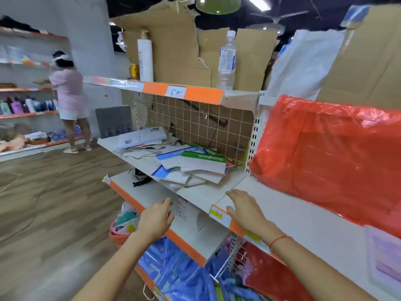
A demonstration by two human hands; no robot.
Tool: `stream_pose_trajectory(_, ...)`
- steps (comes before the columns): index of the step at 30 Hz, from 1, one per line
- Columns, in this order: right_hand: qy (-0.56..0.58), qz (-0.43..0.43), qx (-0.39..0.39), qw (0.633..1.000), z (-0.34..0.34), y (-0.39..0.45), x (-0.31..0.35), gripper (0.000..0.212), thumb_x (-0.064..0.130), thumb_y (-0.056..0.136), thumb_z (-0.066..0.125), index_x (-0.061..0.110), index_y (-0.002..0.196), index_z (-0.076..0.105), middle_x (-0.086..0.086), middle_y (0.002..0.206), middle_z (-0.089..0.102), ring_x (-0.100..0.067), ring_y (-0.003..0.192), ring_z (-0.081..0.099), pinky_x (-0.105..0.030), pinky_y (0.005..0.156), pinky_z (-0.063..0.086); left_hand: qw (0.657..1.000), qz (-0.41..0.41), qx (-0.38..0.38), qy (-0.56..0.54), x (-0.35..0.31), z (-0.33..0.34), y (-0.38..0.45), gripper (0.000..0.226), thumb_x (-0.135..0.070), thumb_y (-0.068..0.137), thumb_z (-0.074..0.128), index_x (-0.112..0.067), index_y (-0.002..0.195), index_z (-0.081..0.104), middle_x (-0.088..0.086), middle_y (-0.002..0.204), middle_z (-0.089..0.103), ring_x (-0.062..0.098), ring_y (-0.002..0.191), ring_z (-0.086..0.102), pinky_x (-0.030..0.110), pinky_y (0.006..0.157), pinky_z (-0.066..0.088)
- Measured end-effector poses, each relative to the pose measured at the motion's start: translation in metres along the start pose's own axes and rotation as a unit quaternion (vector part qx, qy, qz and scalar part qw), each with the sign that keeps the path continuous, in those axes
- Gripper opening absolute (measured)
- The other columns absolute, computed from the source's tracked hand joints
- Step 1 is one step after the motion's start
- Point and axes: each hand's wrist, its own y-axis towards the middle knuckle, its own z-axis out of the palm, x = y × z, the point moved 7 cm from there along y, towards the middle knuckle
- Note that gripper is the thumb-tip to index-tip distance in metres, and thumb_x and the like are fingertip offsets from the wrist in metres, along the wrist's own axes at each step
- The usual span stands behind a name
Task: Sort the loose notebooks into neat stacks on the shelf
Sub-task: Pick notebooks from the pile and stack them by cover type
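A loose heap of notebooks (191, 164) with white, blue and green covers lies scattered on the white shelf (201, 196), against the wire grid back. More pale notebooks (141, 137) are piled at the shelf's far left end. My left hand (155, 220) hovers in front of the lower shelf's edge, fingers loosely curled, holding nothing. My right hand (245, 208) reaches over the shelf's front rim, fingers straight, empty, a short way in front of the heap.
A big red plastic bag (329, 153) fills the shelf to the right. Cardboard, a water bottle (226, 61) and a white pump bottle (145, 57) stand on the shelf above. Blue packets (173, 272) and an orange basket (118, 235) sit below. A person (69, 98) stands at far-left shelves.
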Motion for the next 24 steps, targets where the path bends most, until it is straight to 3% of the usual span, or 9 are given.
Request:
stream_pose_trajectory(4, 0.002, 0.002, -0.03, 1.0, 0.001, 0.053, 0.011, 0.042, 0.024, 0.093, 0.046, 0.011, 0.132, 0.046, -0.007, 0.134, 0.047, -0.028, 0.127, 0.04, -0.034, 0.1, 0.035, 1.0, -0.018, -0.014, -0.003, 0.03, 0.0, 0.035, 0.036, -0.027, 0.093, 0.039, -0.015, 0.125, 0.051, 0.004, 0.119, 0.06, 0.023, 0.105, 0.059, 0.035, 0.079, 0.05)
stream_pose_trajectory(8, 0.007, 0.014, -0.054, 0.998, -0.009, 0.109, 0.025, 0.045, 0.031, 0.097, 0.043, 0.011, 0.137, 0.043, -0.009, 0.137, 0.046, -0.027, 0.126, 0.042, -0.032, 0.1, 0.035, 1.0, -0.018, -0.02, 0.014, 0.051, -0.011, 0.078, 0.034, -0.025, 0.095, 0.042, -0.017, 0.128, 0.048, 0.004, 0.123, 0.058, 0.023, 0.109, 0.057, 0.034, 0.08, 0.048)
stream_pose_trajectory(12, -0.003, 0.035, -0.072, 0.997, -0.011, 0.165, 0.044, 0.05, 0.041, 0.097, 0.039, 0.009, 0.135, 0.045, -0.012, 0.134, 0.05, -0.027, 0.122, 0.045, -0.034, 0.099, 0.038, 0.998, -0.004, -0.057, 0.004, 0.073, -0.024, 0.122, 0.035, -0.021, 0.095, 0.045, -0.014, 0.129, 0.049, 0.006, 0.12, 0.057, 0.023, 0.107, 0.054, 0.028, 0.068, 0.032)
stream_pose_trajectory(17, -0.042, 0.071, -0.031, 0.996, 0.011, 0.207, 0.066, 0.057, 0.052, 0.096, 0.034, 0.008, 0.13, 0.045, -0.015, 0.126, 0.053, -0.03, 0.116, 0.048, -0.035, 0.091, 0.039, 0.997, 0.021, -0.062, -0.031, 0.112, -0.013, 0.156, 0.035, -0.014, 0.089, 0.054, -0.007, 0.123, 0.056, 0.012, 0.119, 0.059, 0.031, 0.105, 0.055, 0.035, 0.079, 0.046)
stream_pose_trajectory(21, -0.055, 0.131, -0.026, 0.99, 0.018, 0.24, 0.074, 0.063, 0.058, 0.095, 0.032, 0.008, 0.131, 0.044, -0.014, 0.127, 0.055, -0.029, 0.116, 0.05, -0.033, 0.088, 0.041, 0.997, 0.049, -0.054, -0.031, 0.141, -0.007, 0.203, 0.038, -0.013, 0.088, 0.055, -0.008, 0.125, 0.055, 0.012, 0.124, 0.056, 0.032, 0.109, 0.053, 0.037, 0.087, 0.046)
stream_pose_trajectory(24, -0.03, 0.198, 0.002, 0.98, 0.034, 0.264, 0.076, 0.076, 0.066, 0.091, 0.03, 0.009, 0.141, 0.032, -0.015, 0.132, 0.052, -0.03, 0.118, 0.05, -0.035, 0.09, 0.042, 0.995, 0.083, -0.057, -0.021, 0.161, -0.007, 0.243, 0.038, -0.013, 0.085, 0.059, -0.006, 0.122, 0.058, 0.016, 0.12, 0.059, 0.036, 0.107, 0.055, 0.039, 0.088, 0.046)
